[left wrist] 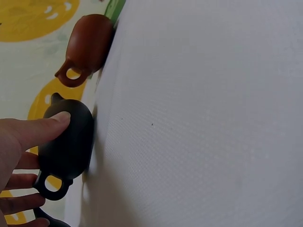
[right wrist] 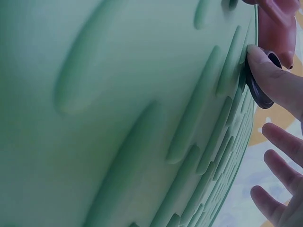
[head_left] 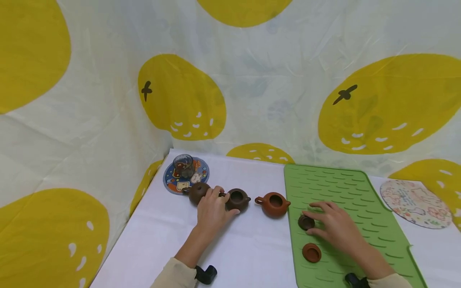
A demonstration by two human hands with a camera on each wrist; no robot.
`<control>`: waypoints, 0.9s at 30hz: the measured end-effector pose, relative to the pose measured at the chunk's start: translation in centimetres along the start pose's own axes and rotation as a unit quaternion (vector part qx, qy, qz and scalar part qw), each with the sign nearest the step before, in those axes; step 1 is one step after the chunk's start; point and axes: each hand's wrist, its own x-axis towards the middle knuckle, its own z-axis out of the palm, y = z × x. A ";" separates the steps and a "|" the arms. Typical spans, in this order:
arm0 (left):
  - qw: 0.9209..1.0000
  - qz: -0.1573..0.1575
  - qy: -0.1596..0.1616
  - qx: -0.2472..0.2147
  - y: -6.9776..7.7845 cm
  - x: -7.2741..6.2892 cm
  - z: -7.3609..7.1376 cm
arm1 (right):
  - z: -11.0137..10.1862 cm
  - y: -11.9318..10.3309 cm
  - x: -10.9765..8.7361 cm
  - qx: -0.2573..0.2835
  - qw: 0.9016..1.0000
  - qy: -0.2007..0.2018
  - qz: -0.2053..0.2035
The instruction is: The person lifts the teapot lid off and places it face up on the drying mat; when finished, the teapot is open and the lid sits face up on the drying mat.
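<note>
On the white table, an open-topped dark brown teapot (head_left: 237,199) stands in the grasp of my left hand (head_left: 212,211); the thumb lies along its near side. In the left wrist view the thumb presses the dark teapot's body (left wrist: 71,142), with the other fingers behind it and near its handle. My right hand (head_left: 336,226) pinches a dark brown teapot lid (head_left: 306,222) on the green mat (head_left: 335,184). The right wrist view shows the thumb on the dark lid's edge (right wrist: 258,87). A reddish-brown lid (head_left: 311,253) lies close by on the mat. Between the hands sits an uncovered reddish-brown teapot (head_left: 275,205).
Left of my left hand stands another dark brown teapot (head_left: 197,193), its lid on. Behind it, a glass cup (head_left: 184,165) is on a round blue patterned coaster (head_left: 169,176). A floral round mat (head_left: 415,204) lies far right. A fruit-printed cloth (head_left: 270,92) hangs behind the table.
</note>
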 end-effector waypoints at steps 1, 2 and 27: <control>1.000 -0.001 -0.001 0.000 0.0 -0.1 0.0 | 0.0 0.0 0.0 0.000 1.000 -0.001 0.000; 1.000 -0.002 -0.001 0.000 0.0 -0.1 -0.1 | 0.1 -0.1 0.0 0.000 1.000 -0.001 -0.001; 0.999 0.000 -0.003 -0.035 -0.2 -0.4 -0.5 | 0.4 -0.2 -0.6 -0.018 0.998 0.047 -0.032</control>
